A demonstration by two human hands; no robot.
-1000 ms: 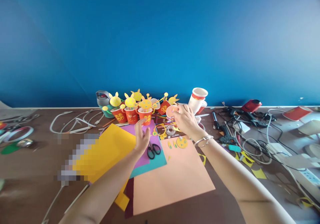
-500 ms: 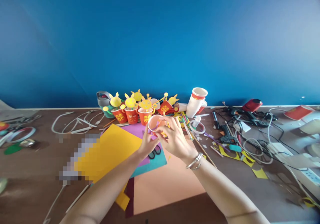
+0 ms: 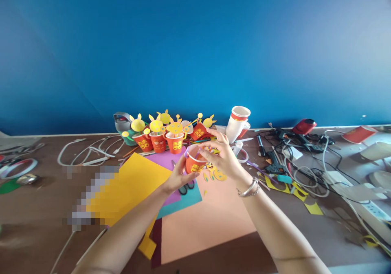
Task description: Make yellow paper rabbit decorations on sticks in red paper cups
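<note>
A red paper cup (image 3: 193,167) with yellow print and a pale inside is gripped by my left hand (image 3: 178,176), fingers and thumb around its left side and bottom. Small purple pieces (image 3: 186,152) show at the cup's rim. My right hand (image 3: 224,156) is at the cup's right side with its fingers apart. Its fingertips are close to the rim and the purple piece there; contact is unclear. Below the right hand, yellow paper cutouts (image 3: 218,174), one with a face, lie on the peach paper (image 3: 207,221).
Several red cups (image 3: 175,145) with yellow paper animals stand behind my hands. A white cup stack (image 3: 235,127) is right of them. Scissors (image 3: 187,187) lie beside yellow sheets (image 3: 128,188). At right are a glue gun (image 3: 275,162), cables and a power strip (image 3: 374,213).
My right hand has moved right, away from the cup's opening, and its fingers have spread. The cup is lower, showing more of its printed side. The yellow cutouts now show.
</note>
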